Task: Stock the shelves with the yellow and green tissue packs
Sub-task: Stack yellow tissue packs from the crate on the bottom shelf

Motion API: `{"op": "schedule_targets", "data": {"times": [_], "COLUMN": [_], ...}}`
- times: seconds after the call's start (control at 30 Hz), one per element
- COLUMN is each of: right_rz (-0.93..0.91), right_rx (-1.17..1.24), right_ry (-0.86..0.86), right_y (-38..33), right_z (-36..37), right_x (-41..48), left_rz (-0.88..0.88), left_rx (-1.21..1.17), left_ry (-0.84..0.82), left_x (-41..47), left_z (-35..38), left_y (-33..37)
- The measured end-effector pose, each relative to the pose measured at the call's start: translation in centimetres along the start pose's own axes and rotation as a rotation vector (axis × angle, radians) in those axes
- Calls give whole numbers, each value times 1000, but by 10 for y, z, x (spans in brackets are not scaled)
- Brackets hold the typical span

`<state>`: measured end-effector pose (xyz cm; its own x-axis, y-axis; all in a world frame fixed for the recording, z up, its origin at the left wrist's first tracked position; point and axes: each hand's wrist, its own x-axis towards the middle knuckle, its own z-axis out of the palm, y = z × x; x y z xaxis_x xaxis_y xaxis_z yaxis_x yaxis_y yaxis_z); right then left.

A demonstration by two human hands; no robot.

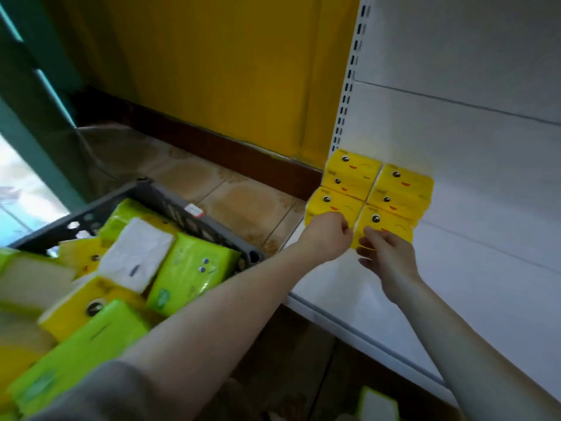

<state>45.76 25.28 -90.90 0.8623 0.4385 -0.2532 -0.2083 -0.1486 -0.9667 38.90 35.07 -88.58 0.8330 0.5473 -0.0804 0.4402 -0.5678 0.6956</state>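
Pinching the front right yellow tissue pack (391,226) on the white shelf (343,287), the right hand (387,259) curls round its edge. The left hand (329,235) is a fist against the front left yellow pack (326,205); I cannot tell if it holds it.

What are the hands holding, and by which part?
The right hand pinches the front-right yellow pack at its near edge. The left hand is curled against the front-left pack; a grip cannot be told.
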Motion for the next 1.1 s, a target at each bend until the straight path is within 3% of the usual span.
{"op": "schedule_targets", "data": {"times": [0.13, 0.33, 0.5, 0.57, 0.7, 0.77, 0.87, 1.0, 1.1], "right_rz": [-84, -239, -492, -502, -622, -612, -560, -304, -9], "right_rx": [-125, -398, -671, -768, -933, -878, -729, -420, -254], "right_ry": [-299, -608, -727, -785, -749, -709, -724, -737, -794], "right_y": [-30, -51, -49, -38, -14, -13, -20, -37, -52], "right_z": [48, 123, 191, 212, 226, 222, 210, 197, 188], "right_x": [-29, -67, -87, -89, -86, -87, -93, -90, -85], "left_rz": [1, -106, -336, -463, -586, -563, -455, -143, 71], "left_rx": [93, -27, -52, 86, 336, 250, 114, 76, 110], "left_ry": [92, 490, 862, 857, 588, 590, 728, 935, 968], "left_x": [-51, -139, -182, -184, -174, -171, -177, -179, -170], "left_z": [-55, -115, -130, -133, -135, -137, -134, -125, -121], "left_y": [-17, -68, -125, -143, -164, -166, -162, -137, -112]}}
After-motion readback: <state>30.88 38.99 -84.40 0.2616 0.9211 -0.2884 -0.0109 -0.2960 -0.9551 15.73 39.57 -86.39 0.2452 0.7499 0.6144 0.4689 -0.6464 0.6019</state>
